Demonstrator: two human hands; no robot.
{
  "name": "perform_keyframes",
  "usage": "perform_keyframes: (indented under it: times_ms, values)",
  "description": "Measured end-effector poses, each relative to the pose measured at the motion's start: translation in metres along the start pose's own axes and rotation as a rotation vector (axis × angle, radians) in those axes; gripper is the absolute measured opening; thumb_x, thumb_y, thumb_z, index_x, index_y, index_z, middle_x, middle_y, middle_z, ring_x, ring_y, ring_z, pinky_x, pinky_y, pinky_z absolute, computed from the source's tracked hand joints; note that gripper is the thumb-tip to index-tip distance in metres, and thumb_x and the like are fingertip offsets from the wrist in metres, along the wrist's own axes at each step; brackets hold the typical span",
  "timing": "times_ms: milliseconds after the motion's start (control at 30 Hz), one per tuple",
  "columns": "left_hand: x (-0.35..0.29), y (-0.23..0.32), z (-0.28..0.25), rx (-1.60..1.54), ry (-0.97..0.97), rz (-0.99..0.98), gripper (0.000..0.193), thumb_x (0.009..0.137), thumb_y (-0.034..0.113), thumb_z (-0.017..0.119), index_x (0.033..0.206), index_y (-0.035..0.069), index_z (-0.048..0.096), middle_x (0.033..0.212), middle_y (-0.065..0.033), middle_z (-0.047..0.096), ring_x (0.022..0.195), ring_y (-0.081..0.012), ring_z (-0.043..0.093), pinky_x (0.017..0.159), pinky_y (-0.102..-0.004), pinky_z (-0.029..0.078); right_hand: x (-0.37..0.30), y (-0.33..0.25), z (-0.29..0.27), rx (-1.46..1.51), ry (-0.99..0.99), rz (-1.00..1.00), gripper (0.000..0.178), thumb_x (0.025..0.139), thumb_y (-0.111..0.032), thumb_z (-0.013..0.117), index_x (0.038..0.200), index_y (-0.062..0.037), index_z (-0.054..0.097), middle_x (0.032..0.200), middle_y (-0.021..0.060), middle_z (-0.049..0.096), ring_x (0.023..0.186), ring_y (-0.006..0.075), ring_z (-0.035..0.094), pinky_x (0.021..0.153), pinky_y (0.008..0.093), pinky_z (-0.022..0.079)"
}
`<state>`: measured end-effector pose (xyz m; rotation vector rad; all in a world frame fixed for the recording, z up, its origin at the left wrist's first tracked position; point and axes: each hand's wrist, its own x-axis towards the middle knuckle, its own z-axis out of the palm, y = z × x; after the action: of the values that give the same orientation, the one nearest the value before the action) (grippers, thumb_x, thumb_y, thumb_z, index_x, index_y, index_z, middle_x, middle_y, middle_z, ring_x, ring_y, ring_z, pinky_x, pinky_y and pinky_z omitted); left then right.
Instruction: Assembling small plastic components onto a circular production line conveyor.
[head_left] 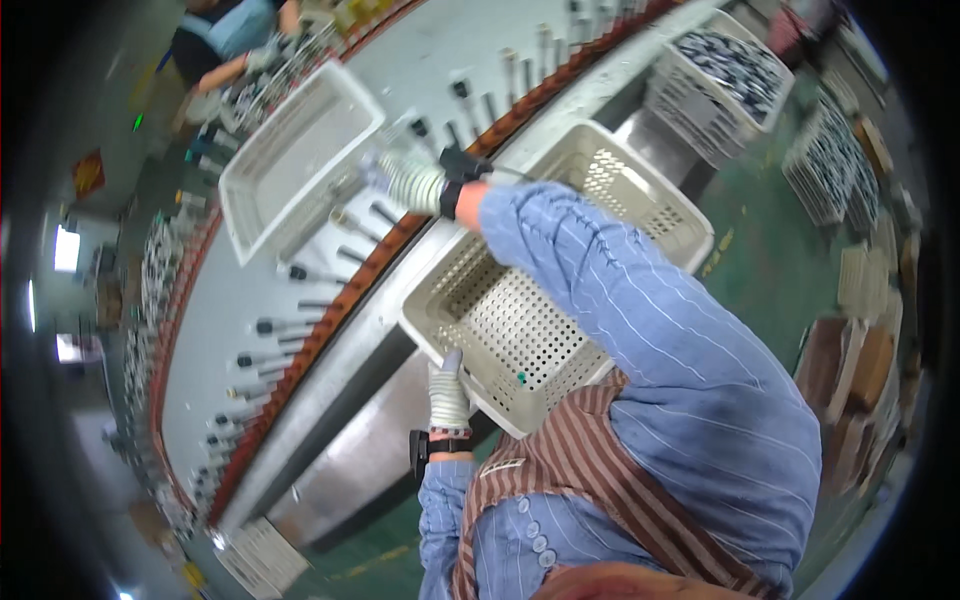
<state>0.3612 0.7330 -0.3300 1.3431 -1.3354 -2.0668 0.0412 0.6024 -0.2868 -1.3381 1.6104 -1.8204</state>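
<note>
A large beige perforated basket [480, 305] sits in front of me, with a small green piece [521, 378] on its bottom. My left hand [449, 395], in a striped white glove, grips the basket's near-left rim, thumb uppermost. Across the basket stretches my right arm. At its end my gloved right hand [405, 183] is over the work surface, close to the right end of a white tub [300, 160]; its fingers are blurred, so any hold is unclear. Dark-headed parts with stems [270, 327] stand in a row along the brown conveyor edge [375, 265] below that hand.
A crate full of small dark and silver parts [735, 75] stands at the upper right, with more stacked crates [830, 160] on the green floor. Boxes [850, 370] line the right side. Across the conveyor a co-worker in blue [240, 40] handles parts.
</note>
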Motion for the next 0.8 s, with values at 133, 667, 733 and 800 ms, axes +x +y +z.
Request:
perform_keyframes:
  times_ms: [133,667,733,800]
  values:
    - [0.015,-0.028,-0.038,-0.106,-0.051,-0.087,0.052,0.084,0.011,0.06,0.134,-0.001,0.05,0.118,-0.0145,0.061,0.101,-0.028,0.061,0.091,-0.0417,0.049,-0.111,-0.093,-0.024,-0.313,0.061,0.008,0.062,0.094,-0.026,0.056,0.145,0.0024,0.034,0.136,0.029,0.049,0.13,0.0398,0.046,0.11,0.0414,0.038]
    - [-0.056,-0.022,0.107,0.48,-0.81,0.448,0.08,0.087,0.012,0.067,0.152,0.001,0.021,0.14,-0.0218,0.045,0.126,-0.0303,0.047,0.106,-0.0378,0.041,-0.566,-0.085,0.001,0.674,1.442,0.704,0.04,0.079,-0.005,0.064,0.118,0.0062,0.062,0.102,0.02,0.068,0.091,0.036,0.066,0.088,0.0452,0.054]
    - [-0.087,-0.009,0.148,0.579,-0.939,0.421,0.062,0.093,0.013,0.06,0.148,0.0,0.032,0.138,-0.0197,0.048,0.126,-0.0287,0.049,0.103,-0.039,0.043,-0.603,-0.074,-0.049,0.807,1.527,0.699,0.043,0.081,-0.007,0.062,0.122,0.0049,0.056,0.107,0.0207,0.066,0.093,0.0368,0.065,0.086,0.0468,0.054]
    - [-0.072,-0.019,0.159,0.653,-0.918,0.418,0.049,0.094,0.012,0.059,0.138,-0.003,0.045,0.126,-0.0175,0.057,0.117,-0.0258,0.054,0.101,-0.037,0.043,-0.593,-0.091,-0.093,0.957,1.618,0.857,0.045,0.084,-0.012,0.061,0.126,0.0019,0.051,0.107,0.0195,0.065,0.094,0.0366,0.063,0.086,0.0496,0.053]
